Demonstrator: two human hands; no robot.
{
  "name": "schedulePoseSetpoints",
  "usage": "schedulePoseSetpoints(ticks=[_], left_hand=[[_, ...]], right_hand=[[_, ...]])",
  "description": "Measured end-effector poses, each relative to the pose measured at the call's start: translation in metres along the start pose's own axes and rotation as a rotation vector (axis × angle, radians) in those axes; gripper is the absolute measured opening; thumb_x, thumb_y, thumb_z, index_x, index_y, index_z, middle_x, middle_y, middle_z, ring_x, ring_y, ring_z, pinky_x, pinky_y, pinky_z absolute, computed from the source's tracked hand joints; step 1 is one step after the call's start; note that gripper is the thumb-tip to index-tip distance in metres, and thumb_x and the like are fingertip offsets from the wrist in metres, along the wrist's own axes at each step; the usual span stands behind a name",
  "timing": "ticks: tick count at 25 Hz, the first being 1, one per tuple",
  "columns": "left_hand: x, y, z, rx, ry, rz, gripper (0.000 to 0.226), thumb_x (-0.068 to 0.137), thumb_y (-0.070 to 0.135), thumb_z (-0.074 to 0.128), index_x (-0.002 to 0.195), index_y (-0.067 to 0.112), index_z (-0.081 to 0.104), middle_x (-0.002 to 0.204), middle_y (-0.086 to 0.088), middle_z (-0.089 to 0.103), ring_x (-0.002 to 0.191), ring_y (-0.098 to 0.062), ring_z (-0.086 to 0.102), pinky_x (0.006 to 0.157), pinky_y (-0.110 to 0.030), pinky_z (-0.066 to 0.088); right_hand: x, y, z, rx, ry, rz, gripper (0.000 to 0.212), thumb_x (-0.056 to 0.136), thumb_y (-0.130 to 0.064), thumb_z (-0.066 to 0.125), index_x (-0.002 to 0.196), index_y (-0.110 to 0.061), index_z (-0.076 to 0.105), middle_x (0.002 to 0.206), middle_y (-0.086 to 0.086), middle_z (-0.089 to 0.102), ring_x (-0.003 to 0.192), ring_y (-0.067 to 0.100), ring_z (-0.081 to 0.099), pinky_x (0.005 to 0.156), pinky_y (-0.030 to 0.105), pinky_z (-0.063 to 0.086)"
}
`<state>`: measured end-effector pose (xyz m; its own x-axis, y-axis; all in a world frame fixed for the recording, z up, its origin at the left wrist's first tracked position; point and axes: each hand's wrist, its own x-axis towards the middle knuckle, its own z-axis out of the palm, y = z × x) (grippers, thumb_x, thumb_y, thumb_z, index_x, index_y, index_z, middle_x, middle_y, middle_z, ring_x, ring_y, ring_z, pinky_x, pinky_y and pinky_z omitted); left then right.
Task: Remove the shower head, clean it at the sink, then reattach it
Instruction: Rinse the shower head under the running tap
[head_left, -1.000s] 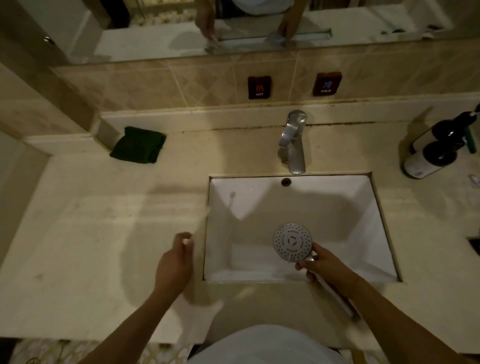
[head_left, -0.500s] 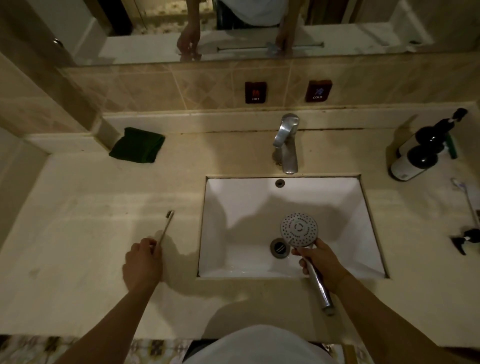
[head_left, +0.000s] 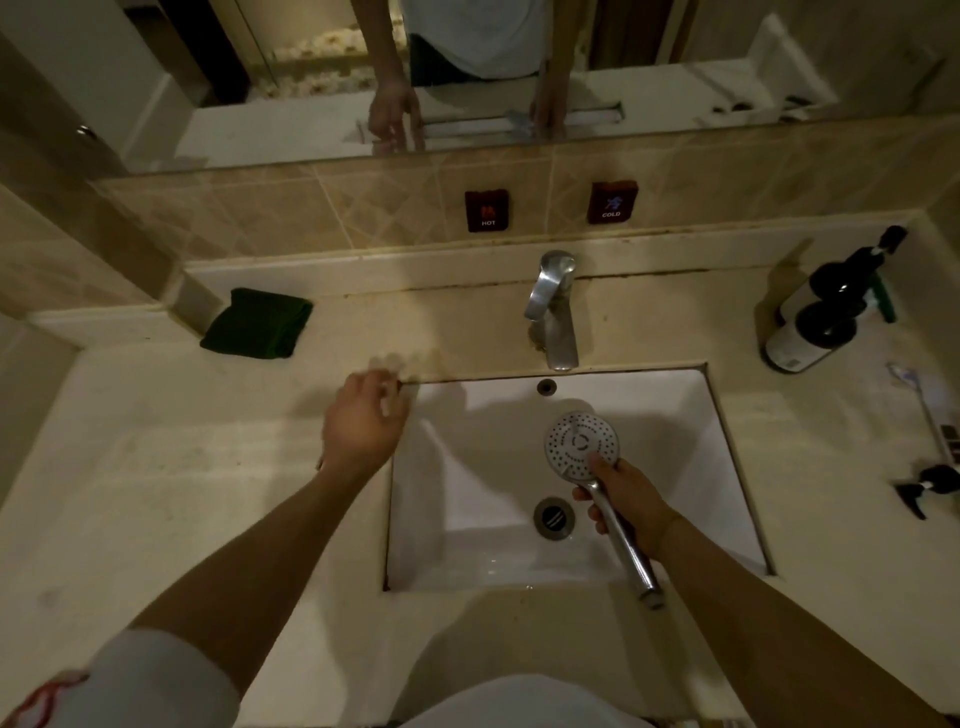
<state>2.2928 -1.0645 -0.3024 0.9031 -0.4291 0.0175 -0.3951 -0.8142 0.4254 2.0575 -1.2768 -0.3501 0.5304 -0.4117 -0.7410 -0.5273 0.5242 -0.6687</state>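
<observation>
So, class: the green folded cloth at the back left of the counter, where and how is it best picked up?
Probably pinch the green cloth at its near edge, coming from above and the front with the left hand. It lies flat and folded, with the wall corner close behind it.

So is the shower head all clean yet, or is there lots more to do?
Done: the shower head is off its hose, held over the sink by the right hand. In hand: cleaning. The left hand is blurred near the sink's back corner, so what it holds is unclear. No water runs from the faucet. Left: finishing the cleaning, then reattaching.
</observation>
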Motion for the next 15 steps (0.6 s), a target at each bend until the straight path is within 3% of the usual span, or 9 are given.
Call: schedulePoseSetpoints(ticks=[4, 8, 13, 15], left_hand=[[0.061, 0.107, -0.007, -0.111, -0.197, 0.212, 0.048, 0.093, 0.052, 0.045, 0.134, 0.027, 0.044, 0.119, -0.003, 0.061, 0.098, -0.02, 0.061, 0.077, -0.032, 0.048], [0.089, 0.188, 0.007, -0.066, -0.37, 0.35, 0.064, 0.095, 0.05, 0.041, 0.148, 0.027, 0.016, 0.12, -0.009, 0.063, 0.097, -0.027, 0.063, 0.075, -0.036, 0.048], [0.103, 0.203, 0.023, 0.244, -0.327, 0.386, 0.066, 0.097, 0.03, 0.042, 0.152, 0.03, 0.005, 0.097, -0.011, 0.064, 0.065, -0.022, 0.052, 0.057, -0.034, 0.044], [0.104, 0.203, 0.023, 0.281, -0.328, 0.408, 0.068, 0.096, 0.027, 0.044, 0.152, 0.029, 0.005, 0.096, -0.011, 0.062, 0.066, -0.023, 0.054, 0.056, -0.034, 0.043]], right_hand=[[0.017, -0.018, 0.01, -0.034, -0.008, 0.04, 0.047, 0.099, -0.043, 0.049, 0.121, -0.002, 0.054, 0.079, 0.016, 0.065, 0.049, 0.018, 0.049, 0.039, 0.023, 0.045], [0.033, -0.026, 0.02, -0.001, 0.004, 0.059, 0.043, 0.099, -0.041, 0.05, 0.118, -0.003, 0.055, 0.077, 0.015, 0.063, 0.047, 0.018, 0.047, 0.038, 0.023, 0.043], [0.051, -0.029, 0.023, -0.004, 0.036, 0.092, 0.042, 0.1, -0.04, 0.048, 0.117, -0.003, 0.054, 0.077, 0.015, 0.064, 0.047, 0.02, 0.048, 0.041, 0.025, 0.042], [0.057, -0.028, 0.021, -0.01, 0.043, 0.103, 0.041, 0.101, -0.039, 0.046, 0.119, -0.003, 0.053, 0.077, 0.014, 0.064, 0.047, 0.019, 0.047, 0.039, 0.024, 0.042]])
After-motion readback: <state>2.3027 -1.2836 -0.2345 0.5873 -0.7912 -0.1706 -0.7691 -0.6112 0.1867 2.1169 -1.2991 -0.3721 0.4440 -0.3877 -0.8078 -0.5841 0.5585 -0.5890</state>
